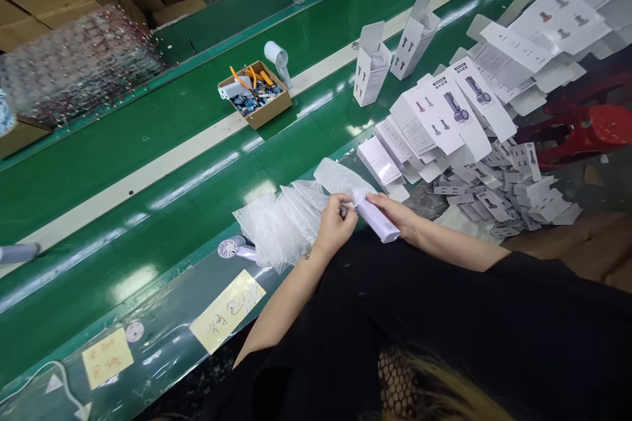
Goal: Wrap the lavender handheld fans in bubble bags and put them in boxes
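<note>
In the head view, my right hand [396,212] is wrapped around a pale lavender handheld fan [379,220], tilted with its handle end toward my body. My left hand [337,222] is closed in a pinch at the fan's far end; what its fingers hold is too small to make out. Just beyond both hands lies a clear bubble bag [340,177]. A pile of similar bubble bags [279,227] spreads out to the left. Another lavender fan [230,247] rests partly beside that pile on the table edge.
White printed boxes [434,118] line the right side, with several more heaped below. Two open boxes [370,72] stand on the green belt [192,177]. A small carton [266,112] holds tools and parts. Yellow notes [228,310] lie front left; a red stool [609,125] is far right.
</note>
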Action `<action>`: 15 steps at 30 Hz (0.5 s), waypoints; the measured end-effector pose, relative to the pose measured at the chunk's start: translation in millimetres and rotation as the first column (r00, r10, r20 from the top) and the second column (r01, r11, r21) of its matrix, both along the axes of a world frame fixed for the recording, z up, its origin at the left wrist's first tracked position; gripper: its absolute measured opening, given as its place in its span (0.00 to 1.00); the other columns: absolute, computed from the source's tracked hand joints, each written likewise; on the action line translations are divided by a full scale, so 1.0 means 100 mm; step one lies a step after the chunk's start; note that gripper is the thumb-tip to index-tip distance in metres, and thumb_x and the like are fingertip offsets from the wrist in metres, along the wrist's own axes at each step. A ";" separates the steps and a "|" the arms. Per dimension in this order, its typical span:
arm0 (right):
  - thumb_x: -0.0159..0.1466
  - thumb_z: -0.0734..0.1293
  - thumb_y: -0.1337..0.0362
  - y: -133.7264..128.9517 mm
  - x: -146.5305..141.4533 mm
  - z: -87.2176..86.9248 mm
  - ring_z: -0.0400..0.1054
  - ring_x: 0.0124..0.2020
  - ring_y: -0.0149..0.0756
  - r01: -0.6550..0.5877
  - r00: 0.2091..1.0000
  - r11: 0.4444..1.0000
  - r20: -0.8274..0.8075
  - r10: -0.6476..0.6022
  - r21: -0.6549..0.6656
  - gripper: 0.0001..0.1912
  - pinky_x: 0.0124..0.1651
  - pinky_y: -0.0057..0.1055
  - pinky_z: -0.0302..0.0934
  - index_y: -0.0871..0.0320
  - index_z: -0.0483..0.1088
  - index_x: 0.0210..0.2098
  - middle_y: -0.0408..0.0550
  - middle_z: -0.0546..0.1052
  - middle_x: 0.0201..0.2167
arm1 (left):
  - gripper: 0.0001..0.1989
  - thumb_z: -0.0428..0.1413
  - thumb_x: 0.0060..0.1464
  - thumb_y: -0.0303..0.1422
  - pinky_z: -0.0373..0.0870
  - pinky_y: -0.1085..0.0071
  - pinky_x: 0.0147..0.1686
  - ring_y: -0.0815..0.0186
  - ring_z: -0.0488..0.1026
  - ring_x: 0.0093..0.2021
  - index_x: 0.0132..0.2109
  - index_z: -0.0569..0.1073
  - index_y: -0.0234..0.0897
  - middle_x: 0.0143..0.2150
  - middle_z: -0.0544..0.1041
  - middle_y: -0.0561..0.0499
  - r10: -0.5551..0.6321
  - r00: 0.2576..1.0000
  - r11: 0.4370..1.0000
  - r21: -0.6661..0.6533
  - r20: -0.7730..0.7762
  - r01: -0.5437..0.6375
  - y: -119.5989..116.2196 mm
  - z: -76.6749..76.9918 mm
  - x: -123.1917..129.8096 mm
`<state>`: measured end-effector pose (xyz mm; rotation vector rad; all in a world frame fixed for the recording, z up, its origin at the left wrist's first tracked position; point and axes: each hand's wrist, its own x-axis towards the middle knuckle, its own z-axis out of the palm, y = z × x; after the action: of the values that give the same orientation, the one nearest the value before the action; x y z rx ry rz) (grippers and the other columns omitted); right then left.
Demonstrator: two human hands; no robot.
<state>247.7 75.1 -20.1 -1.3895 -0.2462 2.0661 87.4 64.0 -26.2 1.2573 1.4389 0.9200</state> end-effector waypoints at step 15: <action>0.54 0.66 0.67 0.29 0.55 0.15 0.71 0.27 0.32 -0.462 0.872 0.769 0.383 0.304 0.442 0.08 0.30 0.28 0.68 0.58 0.68 0.35 0.41 0.75 0.27 | 0.09 0.57 0.50 0.37 0.67 0.69 0.30 0.66 0.68 0.29 0.40 0.72 0.42 0.29 0.71 0.51 -0.258 0.961 0.960 0.088 -0.098 0.266 -0.01 0.77 -0.28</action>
<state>302.4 103.9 -4.8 -1.3548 -1.2280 1.8720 59.8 62.9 51.1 1.5380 1.2650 0.7732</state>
